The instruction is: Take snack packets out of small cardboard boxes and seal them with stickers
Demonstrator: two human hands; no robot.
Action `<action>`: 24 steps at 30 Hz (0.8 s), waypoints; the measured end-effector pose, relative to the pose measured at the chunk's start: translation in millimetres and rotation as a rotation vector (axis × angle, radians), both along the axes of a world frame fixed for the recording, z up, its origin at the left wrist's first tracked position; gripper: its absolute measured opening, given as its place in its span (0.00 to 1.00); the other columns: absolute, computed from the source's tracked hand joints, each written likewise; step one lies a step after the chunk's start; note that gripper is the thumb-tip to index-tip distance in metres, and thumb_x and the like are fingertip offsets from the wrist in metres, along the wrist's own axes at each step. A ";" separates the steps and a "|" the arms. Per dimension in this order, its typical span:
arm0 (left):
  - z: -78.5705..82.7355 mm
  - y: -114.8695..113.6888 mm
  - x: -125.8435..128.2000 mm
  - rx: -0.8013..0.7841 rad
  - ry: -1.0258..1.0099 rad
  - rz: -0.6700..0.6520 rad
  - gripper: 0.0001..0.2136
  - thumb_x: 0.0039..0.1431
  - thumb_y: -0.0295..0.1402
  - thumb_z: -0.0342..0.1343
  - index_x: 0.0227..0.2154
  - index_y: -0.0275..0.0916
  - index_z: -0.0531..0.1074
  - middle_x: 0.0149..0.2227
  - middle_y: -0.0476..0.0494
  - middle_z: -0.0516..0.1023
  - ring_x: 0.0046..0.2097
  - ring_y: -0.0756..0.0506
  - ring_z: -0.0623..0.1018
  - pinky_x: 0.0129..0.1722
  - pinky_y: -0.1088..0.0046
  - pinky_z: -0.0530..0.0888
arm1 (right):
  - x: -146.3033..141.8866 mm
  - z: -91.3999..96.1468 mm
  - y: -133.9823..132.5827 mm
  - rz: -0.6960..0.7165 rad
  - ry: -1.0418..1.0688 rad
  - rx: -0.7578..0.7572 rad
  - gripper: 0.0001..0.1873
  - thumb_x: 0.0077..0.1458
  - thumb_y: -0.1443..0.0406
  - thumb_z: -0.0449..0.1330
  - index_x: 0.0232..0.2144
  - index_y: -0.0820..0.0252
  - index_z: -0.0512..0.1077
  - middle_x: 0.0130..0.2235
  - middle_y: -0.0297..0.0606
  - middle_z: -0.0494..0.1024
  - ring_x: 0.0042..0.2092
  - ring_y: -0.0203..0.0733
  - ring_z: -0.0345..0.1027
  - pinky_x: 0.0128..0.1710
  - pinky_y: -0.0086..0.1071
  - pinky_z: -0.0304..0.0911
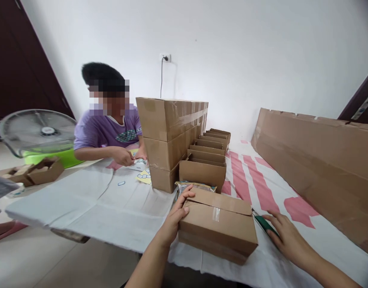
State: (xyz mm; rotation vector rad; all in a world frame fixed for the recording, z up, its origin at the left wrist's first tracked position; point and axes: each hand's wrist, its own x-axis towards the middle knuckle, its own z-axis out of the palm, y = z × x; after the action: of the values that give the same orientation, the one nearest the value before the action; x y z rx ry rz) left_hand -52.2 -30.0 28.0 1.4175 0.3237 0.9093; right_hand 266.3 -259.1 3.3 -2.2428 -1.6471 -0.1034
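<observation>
A small closed cardboard box (220, 224) with a strip of clear tape on its flap lies on the cloth-covered table in front of me. My left hand (176, 218) rests against its left end, fingers spread along the top edge. My right hand (284, 236) lies flat on the table to the right of the box, fingers over a green-handled tool (263, 222) whose tip points at the box. A printed packet (190, 187) lies just behind the box.
A row of open small cartons (206, 158) runs back beside a tall stack of taped boxes (169, 136). Flattened cardboard (319, 160) leans at the right. A person in a purple shirt (109, 132) handles small items across the table. A fan (37, 130) stands left.
</observation>
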 end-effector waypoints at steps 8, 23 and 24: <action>-1.8 2.0 0.2 0.021 0.021 0.013 0.18 0.52 0.39 0.52 0.47 0.43 0.69 0.67 0.44 0.53 0.67 0.33 0.50 0.63 0.54 0.45 | -57.6 83.0 19.8 0.186 0.024 0.251 0.16 0.62 0.56 0.50 0.50 0.52 0.67 0.53 0.44 0.71 0.56 0.50 0.64 0.54 0.46 0.64; -6.2 2.4 -1.0 0.006 -0.013 -0.026 0.21 0.53 0.39 0.53 0.52 0.46 0.67 0.67 0.46 0.54 0.68 0.32 0.49 0.64 0.53 0.44 | -94.5 115.9 70.6 0.375 0.058 -0.052 0.14 0.60 0.63 0.53 0.48 0.57 0.67 0.47 0.41 0.76 0.48 0.45 0.70 0.47 0.39 0.67; -5.7 1.3 -0.1 -0.012 -0.035 -0.029 0.24 0.53 0.40 0.53 0.54 0.46 0.65 0.66 0.45 0.55 0.67 0.33 0.49 0.64 0.53 0.45 | -92.4 114.2 72.2 0.385 0.031 -0.037 0.13 0.61 0.64 0.51 0.47 0.57 0.68 0.45 0.41 0.77 0.46 0.44 0.71 0.46 0.38 0.68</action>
State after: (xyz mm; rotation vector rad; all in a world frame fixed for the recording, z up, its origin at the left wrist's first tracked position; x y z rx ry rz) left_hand -52.3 -28.6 22.3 1.3906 0.2815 0.9058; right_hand 173.9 -186.8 117.5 -1.8986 -2.0407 0.0596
